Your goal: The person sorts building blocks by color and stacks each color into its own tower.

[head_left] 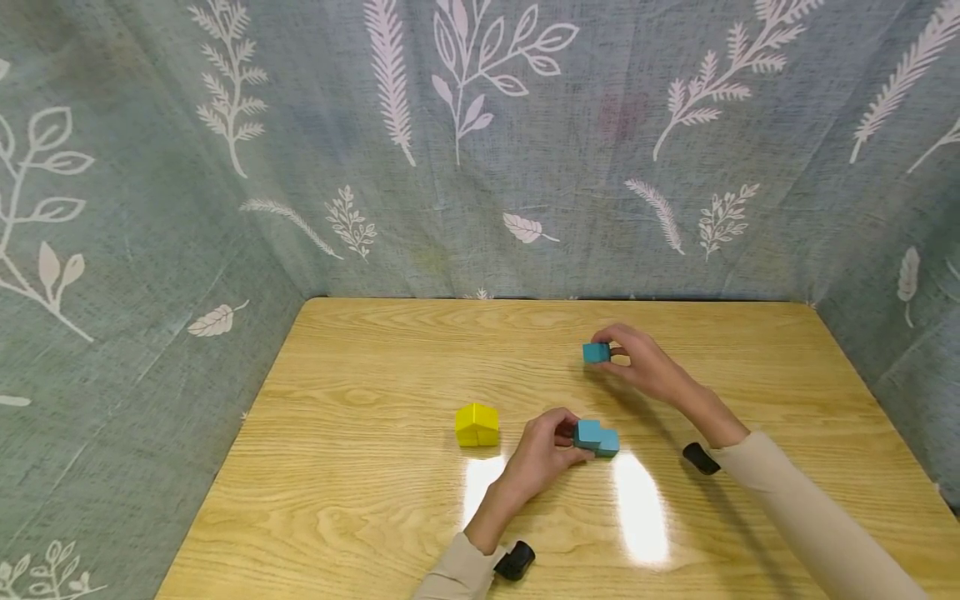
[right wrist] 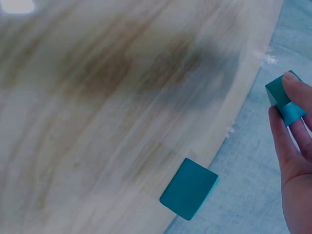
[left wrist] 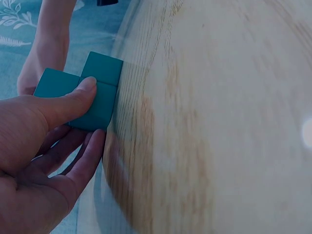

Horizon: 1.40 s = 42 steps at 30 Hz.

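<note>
My left hand (head_left: 542,457) grips a stepped group of blue blocks (head_left: 588,434) low at the tabletop. The left wrist view shows the thumb laid across the blue blocks (left wrist: 102,67), with visible seams between their square faces and curled fingers at the lower side. Farther back and to the right, my right hand (head_left: 647,362) pinches a small blue block (head_left: 596,353) above the table. Seen from the right wrist, this small block (right wrist: 277,91) has a curved surface beside the fingers. A yellow block shape (head_left: 477,425) with a peaked outline stands left of my left hand.
The wooden table (head_left: 360,367) reaches back to a grey-blue curtain (head_left: 450,225) with white leaf prints, which also hangs at both sides. Black wrist devices (head_left: 514,561) sit at both sleeves. Bright light reflections lie on the tabletop near the left hand.
</note>
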### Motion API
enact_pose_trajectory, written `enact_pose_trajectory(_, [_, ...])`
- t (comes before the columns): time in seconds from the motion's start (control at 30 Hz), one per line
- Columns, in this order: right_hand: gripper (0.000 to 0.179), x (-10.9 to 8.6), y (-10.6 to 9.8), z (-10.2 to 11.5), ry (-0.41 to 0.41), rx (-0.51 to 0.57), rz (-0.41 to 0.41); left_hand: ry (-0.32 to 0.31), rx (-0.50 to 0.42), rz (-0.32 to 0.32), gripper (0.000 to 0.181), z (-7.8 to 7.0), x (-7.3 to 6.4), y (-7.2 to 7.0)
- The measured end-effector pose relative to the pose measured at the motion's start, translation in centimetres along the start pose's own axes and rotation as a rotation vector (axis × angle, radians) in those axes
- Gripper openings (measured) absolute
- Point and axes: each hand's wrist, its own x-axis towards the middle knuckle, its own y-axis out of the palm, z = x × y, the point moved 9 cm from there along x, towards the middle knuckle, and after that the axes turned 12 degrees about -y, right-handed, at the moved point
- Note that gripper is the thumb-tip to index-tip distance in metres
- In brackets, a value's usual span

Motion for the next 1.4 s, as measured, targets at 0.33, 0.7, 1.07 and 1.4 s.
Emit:
enact_pose_trajectory(0.33, [0.038,-1.5,-0.4,1.6,0.016,0.068,-0.039,-0.021,-0.007,0.004,0.029,0.2,0.2,-0.1])
enact_pose_trajectory(0.7, [0.042,-4.1,-0.4,3.0,-0.007,0.128,-0.113,-0.010,-0.006,0.003,0.028,0.1,0.3,-0.2])
enact_pose_trajectory(1.07, [0.038,-6.5,0.4,4.3,0.007,0.266,-0.133,-0.004,-0.017,0.005,0.028,0.1,0.2,-0.2])
enact_pose_trajectory(1.4, [0.035,-8.4,1.6,4.4,0.087,0.369,-0.111,0.005,-0.024,0.007,0.029,-0.3,0.1,0.0])
